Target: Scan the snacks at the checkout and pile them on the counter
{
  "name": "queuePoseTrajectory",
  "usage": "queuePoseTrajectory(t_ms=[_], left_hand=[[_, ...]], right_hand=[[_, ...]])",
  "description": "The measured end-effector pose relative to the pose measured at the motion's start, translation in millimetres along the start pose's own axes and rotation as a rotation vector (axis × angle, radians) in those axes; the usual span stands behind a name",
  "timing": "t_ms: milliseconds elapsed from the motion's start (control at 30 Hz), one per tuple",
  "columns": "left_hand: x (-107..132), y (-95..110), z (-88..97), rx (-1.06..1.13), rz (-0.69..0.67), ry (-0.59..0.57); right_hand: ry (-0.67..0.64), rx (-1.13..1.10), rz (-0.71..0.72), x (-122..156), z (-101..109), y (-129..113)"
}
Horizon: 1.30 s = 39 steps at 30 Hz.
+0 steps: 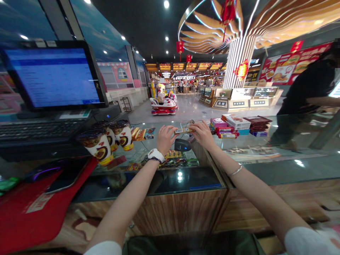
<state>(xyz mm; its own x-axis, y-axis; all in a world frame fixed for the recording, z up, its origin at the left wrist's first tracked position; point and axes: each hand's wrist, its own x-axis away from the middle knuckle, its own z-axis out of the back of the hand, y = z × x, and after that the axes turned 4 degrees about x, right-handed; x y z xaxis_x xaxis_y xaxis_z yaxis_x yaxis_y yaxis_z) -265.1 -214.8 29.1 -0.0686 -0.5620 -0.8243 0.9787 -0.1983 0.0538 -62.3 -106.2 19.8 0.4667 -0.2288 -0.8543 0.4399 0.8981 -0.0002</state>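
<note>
Both of my arms reach forward over a glass counter (265,166). My left hand (165,139), with a white watch on the wrist, and my right hand (203,134), with a thin bracelet, each pinch one end of a small flat yellow packet (183,130) held between them. A dark barcode scanner (182,145) sits on the glass just below the packet. Both hands are closed on the packet's ends.
Several lidded drink cups (98,143) stand left of my hands, beside a keyboard (39,129) and a lit monitor (54,76). A phone (66,175) lies on a red mat (29,209). Stacked snack packets (235,125) lie at the right. A person in black (308,88) stands beyond the counter.
</note>
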Motion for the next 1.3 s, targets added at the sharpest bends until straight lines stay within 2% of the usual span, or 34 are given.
queuePoseTrajectory(t_ms=[267,533,600,667,767,867,1033,1300], left_hand=[[1.7,-3.4,-1.4,-0.009,0.026,-0.001],[1.0,-14.1,-0.6,-0.001,0.108,0.044],[1.2,-17.4,-0.9,0.005,0.13,0.048],[1.6,-20.4,-0.9,0.012,0.149,0.048],[2.4,-23.6,0.0,0.009,0.182,0.038],[2.7,-24.9,1.2,-0.003,0.218,0.032],[2.4,-25.1,1.4,-0.006,0.227,0.027],[3.3,-25.9,0.5,-0.007,0.228,0.013]], right_hand=[[0.006,-0.028,0.028,-1.2,1.3,-0.3],[-0.001,-0.16,0.036,-7.1,16.3,11.7],[-0.078,-0.198,0.032,-6.6,15.3,17.7],[-0.236,-0.245,0.045,-3.9,9.4,23.2],[-0.49,-0.313,0.085,4.4,-7.0,28.4],[-0.64,-0.379,0.117,13.8,-24.9,29.7],[-0.673,-0.371,0.146,18.7,-40.0,29.2],[-0.651,-0.229,0.218,16.6,-33.9,24.2]])
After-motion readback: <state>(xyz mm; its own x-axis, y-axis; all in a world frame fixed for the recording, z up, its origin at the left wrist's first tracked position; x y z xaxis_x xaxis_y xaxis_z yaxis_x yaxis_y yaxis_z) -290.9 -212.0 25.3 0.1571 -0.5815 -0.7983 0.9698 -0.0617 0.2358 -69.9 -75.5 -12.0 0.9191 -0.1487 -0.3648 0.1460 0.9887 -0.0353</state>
